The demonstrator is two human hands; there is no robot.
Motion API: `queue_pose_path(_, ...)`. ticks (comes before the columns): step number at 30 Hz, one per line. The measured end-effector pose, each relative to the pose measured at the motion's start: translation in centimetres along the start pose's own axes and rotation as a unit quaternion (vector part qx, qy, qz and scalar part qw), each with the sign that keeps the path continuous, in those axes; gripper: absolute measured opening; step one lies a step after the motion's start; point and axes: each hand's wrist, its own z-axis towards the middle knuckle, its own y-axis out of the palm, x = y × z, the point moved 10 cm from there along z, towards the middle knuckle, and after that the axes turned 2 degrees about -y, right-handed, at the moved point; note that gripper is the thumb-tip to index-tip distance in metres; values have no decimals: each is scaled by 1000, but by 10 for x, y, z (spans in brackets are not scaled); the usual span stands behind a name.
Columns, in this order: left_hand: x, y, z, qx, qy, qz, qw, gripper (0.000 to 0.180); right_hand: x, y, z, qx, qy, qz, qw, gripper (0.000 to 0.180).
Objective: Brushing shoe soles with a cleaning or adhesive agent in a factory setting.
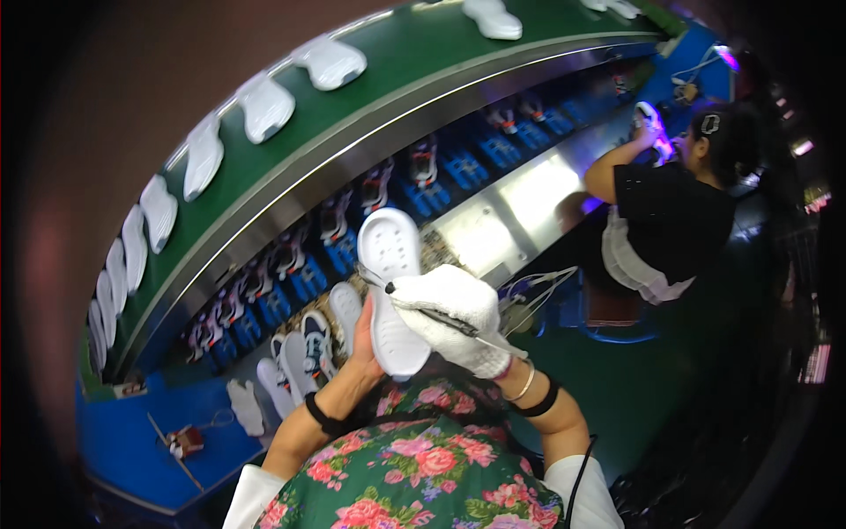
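- While the long green conveyor belt [388,79] is curving across the top of the view, it is carrying a row of white shoe soles [264,108] lying flat, one after another and apart from each other.
- Under the belt, a lower shelf is holding a line of finished sneakers on blue stands [423,181], standing side by side.
- At the right, another person in a black top [670,212] is sitting at the same line and is reaching toward a shoe [648,115] near a purple light.
- Near the middle, the white sole [389,256] is standing almost upright in front of the person's flowered apron [414,467], with its inner side toward the camera.
- The left hand [363,339] is bare and is grasping this sole from the left side, at its lower half.
- The right hand [454,317] is wearing a white glove and is closing around a thin dark brush [436,317]; the brush is lying across the sole's right edge, with its tip touching the sole.
- Just left of the hands, a few more soles and a dark sneaker [313,348] are lying on the blue worktable [123,441].
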Motion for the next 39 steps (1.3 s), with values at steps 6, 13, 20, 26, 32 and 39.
queue_pose_path(6, 11, 6, 9, -14, 12, 8, 1000, 73, -8, 22, -16, 1, -77, -93, 993, 26)
queue_pose_path(13, 29, 38, 25, -15, 45, 40, 998, 71, 14, -2, -9, 20, -14, -10, 1000, 28)
queue_pose_path(20, 34, 60, 34, -93, 16, -21, 995, 83, 10, 12, -22, -43, -13, 38, 998, 28)
queue_pose_path(26, 41, 58, 42, -54, 4, 6, 998, 80, -8, 26, -32, -40, -95, -78, 992, 34)
queue_pose_path(32, 50, 64, 32, -106, 4, 28, 994, 86, 2, 16, -26, -39, -9, 32, 999, 27)
queue_pose_path(39, 51, 87, 48, -177, -61, 12, 982, 88, -11, 25, -19, -111, 1, 99, 989, 21)
